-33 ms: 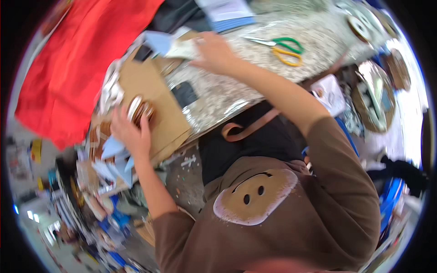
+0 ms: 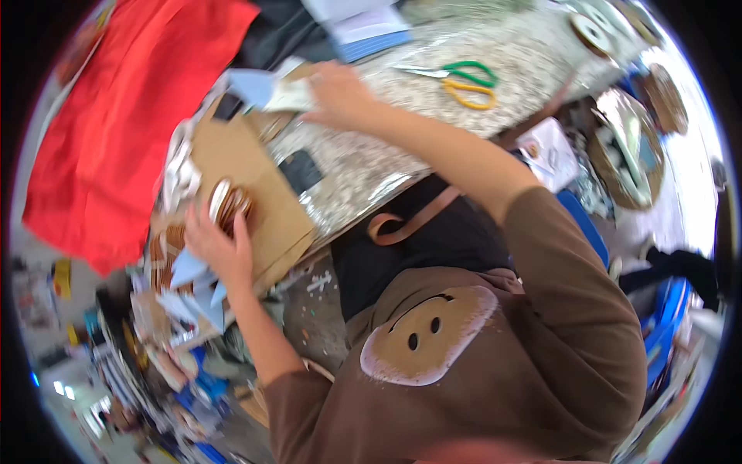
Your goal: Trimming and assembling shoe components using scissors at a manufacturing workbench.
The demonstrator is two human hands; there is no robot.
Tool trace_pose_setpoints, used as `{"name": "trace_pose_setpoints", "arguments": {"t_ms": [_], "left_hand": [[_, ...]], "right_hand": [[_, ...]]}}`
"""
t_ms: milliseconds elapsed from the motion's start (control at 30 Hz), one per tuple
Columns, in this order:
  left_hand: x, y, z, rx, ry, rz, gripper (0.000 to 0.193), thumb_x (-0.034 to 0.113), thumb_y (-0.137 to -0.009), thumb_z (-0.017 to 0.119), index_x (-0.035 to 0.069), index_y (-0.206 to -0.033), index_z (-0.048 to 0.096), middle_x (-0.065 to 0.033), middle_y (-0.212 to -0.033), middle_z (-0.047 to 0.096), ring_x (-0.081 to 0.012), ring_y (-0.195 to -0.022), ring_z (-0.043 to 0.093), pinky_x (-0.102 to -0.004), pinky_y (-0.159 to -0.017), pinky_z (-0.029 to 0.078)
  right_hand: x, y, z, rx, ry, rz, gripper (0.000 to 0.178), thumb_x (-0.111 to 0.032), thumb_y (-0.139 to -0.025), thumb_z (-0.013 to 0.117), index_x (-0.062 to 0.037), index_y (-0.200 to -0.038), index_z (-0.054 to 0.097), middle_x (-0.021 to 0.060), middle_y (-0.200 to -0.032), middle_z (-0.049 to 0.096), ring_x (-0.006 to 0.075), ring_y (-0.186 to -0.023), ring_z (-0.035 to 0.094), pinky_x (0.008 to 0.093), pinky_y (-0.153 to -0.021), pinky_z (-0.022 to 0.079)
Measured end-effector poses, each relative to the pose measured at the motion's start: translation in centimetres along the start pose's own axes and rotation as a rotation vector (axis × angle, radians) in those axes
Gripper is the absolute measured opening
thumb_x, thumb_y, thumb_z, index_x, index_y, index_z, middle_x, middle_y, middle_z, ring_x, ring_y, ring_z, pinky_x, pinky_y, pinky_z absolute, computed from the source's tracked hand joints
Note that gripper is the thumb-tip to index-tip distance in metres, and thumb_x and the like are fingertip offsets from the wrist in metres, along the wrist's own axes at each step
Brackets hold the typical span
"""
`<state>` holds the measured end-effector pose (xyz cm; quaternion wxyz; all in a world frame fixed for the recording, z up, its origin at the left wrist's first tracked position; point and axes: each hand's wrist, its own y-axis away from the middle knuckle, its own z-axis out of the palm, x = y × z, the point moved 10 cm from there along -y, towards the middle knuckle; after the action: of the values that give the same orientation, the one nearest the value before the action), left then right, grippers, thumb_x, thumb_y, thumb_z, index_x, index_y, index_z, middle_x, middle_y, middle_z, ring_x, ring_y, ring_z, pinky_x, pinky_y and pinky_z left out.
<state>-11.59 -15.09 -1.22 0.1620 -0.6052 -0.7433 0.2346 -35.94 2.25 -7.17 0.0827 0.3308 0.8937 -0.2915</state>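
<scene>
My left hand (image 2: 220,243) is at the near end of a coil of brown strap (image 2: 234,207). Its thumb and fingers are spread apart on either side of the coil, and I see no firm grip. The coil rests on a flat brown cardboard sheet (image 2: 267,189). Farther off, my right hand (image 2: 340,97) reaches over the table to a white, blurred paper or cloth piece (image 2: 292,96). Thumb and fingers look apart there, with the fingertips blurred. A pale blue piece (image 2: 252,85) adjoins the white one. Across my lap lies a brown strap (image 2: 425,216) with a looped end.
Scissors (image 2: 471,83) with green and yellow handles lie on the speckled table (image 2: 371,155). Red fabric (image 2: 131,116) covers the far left. Folded blue pieces (image 2: 197,290) stand by my left wrist. A dark square (image 2: 300,170) lies beside the cardboard. White spools (image 2: 591,35) are at far right.
The whole view has shifted slightly, so the table things sit a little farther left. Both hands keep about the same places beside the coil and the white piece.
</scene>
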Motion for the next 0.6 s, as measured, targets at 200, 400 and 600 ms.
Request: {"name": "trace_pose_setpoints", "arguments": {"t_ms": [200, 400, 600], "left_hand": [[4.3, 1.3, -1.1, -0.12, 0.147, 0.129, 0.043, 0.018, -0.086, 0.069, 0.002, -0.125, 0.057, -0.0183, -0.141, 0.046, -0.0372, -0.13, 0.043, -0.0483, -0.109, 0.03], [5.2, 1.0, 1.3, -0.248, 0.654, -0.051, 0.04, 0.008, -0.089, 0.064, 0.002, -0.127, 0.055, -0.0179, -0.136, 0.05, -0.0336, -0.124, 0.05, -0.0427, -0.105, 0.039], [11.1, -4.3, 2.0, -0.301, 1.712, -0.354, 0.086, 0.036, -0.088, 0.071, 0.009, -0.151, 0.02, -0.0178, -0.143, 0.042, -0.0365, -0.128, 0.048, -0.0508, -0.104, 0.044]], "right_hand": [[1.0, -0.8, 0.8, 0.0, 0.077, 0.02, 0.038, -0.039, -0.071, 0.074, -0.0027, -0.081, 0.072, 0.0141, -0.099, 0.064, 0.0295, -0.098, 0.06, 0.0421, -0.082, 0.049], [1.5, 2.6, -2.5, -0.083, -0.253, 0.209, 0.044, -0.047, -0.071, 0.074, -0.004, -0.079, 0.072, 0.0137, -0.081, 0.067, 0.0319, -0.076, 0.065, 0.0429, -0.068, 0.052], [-3.5, 9.2, -7.1, -0.088, -0.894, 0.233, 0.047, -0.052, -0.067, 0.077, -0.0086, -0.085, 0.075, 0.0125, -0.076, 0.069, 0.0294, -0.07, 0.066, 0.0397, -0.066, 0.051]]}}
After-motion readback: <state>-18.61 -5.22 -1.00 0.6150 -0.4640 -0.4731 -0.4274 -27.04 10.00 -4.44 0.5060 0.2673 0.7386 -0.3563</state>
